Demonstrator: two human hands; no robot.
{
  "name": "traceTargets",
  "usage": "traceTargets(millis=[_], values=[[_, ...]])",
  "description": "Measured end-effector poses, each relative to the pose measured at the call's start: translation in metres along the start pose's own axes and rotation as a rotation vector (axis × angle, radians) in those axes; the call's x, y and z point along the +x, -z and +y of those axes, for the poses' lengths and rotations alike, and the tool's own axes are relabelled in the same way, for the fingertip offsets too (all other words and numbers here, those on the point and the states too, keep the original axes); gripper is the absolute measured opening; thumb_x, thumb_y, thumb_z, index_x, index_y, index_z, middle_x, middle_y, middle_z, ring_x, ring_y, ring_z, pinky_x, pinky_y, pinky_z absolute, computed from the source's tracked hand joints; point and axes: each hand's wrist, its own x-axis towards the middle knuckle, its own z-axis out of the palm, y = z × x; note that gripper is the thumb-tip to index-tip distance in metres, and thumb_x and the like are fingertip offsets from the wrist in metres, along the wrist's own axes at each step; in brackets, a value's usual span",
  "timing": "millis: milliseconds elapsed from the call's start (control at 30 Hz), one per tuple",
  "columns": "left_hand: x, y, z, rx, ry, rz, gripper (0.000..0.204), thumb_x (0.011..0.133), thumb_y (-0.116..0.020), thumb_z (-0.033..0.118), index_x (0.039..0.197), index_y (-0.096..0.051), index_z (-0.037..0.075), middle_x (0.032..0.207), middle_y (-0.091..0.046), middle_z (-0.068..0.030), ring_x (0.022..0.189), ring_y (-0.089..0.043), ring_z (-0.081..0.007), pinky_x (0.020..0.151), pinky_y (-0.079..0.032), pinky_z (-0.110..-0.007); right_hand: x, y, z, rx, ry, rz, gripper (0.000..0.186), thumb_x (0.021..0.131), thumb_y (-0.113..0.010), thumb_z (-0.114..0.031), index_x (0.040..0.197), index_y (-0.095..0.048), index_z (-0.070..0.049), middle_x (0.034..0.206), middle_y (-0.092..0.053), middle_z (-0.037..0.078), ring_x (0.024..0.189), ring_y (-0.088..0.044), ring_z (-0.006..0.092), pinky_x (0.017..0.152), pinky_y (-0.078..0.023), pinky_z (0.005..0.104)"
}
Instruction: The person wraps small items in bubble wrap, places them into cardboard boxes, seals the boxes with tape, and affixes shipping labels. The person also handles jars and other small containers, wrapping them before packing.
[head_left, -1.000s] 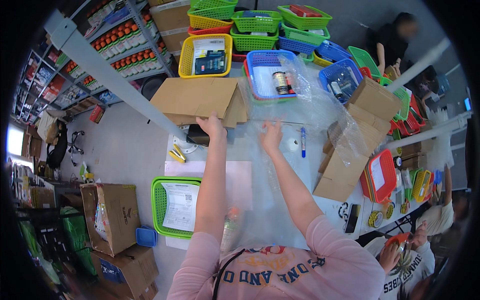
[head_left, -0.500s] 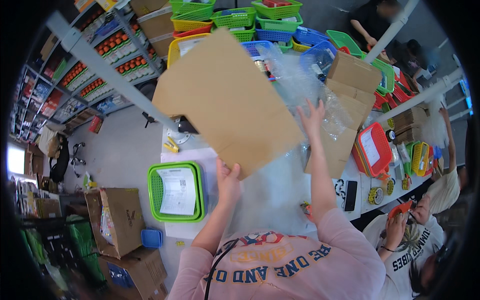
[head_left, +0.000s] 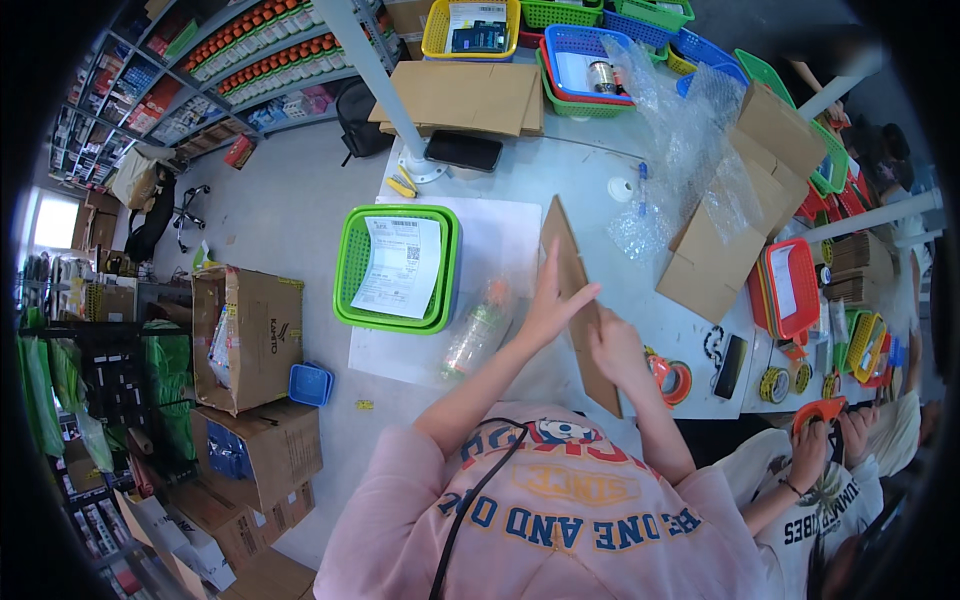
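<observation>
A flattened cardboard box (head_left: 570,262) stands nearly edge-on in front of me, over the near part of the table. My left hand (head_left: 556,298) lies against its left face, fingers stretched out and thumb apart. On the other side, my right hand (head_left: 617,348) grips the cardboard, some of its fingers hidden. Left of my hands a bottle with an orange cap (head_left: 480,328) lies wrapped in clear plastic on a white sheet. Beyond that, stacked green baskets (head_left: 446,270) hold a printed paper (head_left: 398,267).
Flat cardboard (head_left: 465,95) and a black phone (head_left: 463,151) lie by a pole (head_left: 372,70). Bubble wrap (head_left: 650,205) and an opened carton (head_left: 720,245) cover the right side. Near my right arm is a tape dispenser (head_left: 672,378). A co-worker (head_left: 810,480) sits at right.
The cardboard has come down toward me and turned edge-on. My right hand has left the bubble wrap and come to the cardboard. The wrapped bottle now shows, and the view has shifted.
</observation>
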Motion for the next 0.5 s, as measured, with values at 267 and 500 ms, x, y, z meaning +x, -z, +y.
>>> traceTargets(millis=[267,500], values=[[0.014,-0.009,-0.041,0.001,-0.044,0.005,0.127,0.067,-0.079,0.039,0.143,0.016,0.002,0.146,-0.008,-0.0289,0.137,-0.011,-0.0384,0.111,-0.015,-0.044,-0.004,-0.044,0.023,0.544,0.045,0.182,0.050,0.098,-0.038,-0.035,0.136,-0.037,-0.002,0.130,-0.038,0.023,0.120,-0.041,0.0345,0.098,-0.035,0.0403],[0.002,0.017,-0.020,0.122,-0.062,0.034,0.126,0.067,-0.079,0.031,0.142,0.018,0.003,0.148,0.005,-0.0270,0.139,0.000,-0.0385,0.112,-0.011,-0.044,-0.003,-0.017,0.021,0.200,0.026,0.272,0.054,0.091,-0.054,-0.017,0.138,-0.033,-0.004,0.092,-0.061,0.025,0.082,-0.062,0.0353,0.072,-0.048,0.0415]])
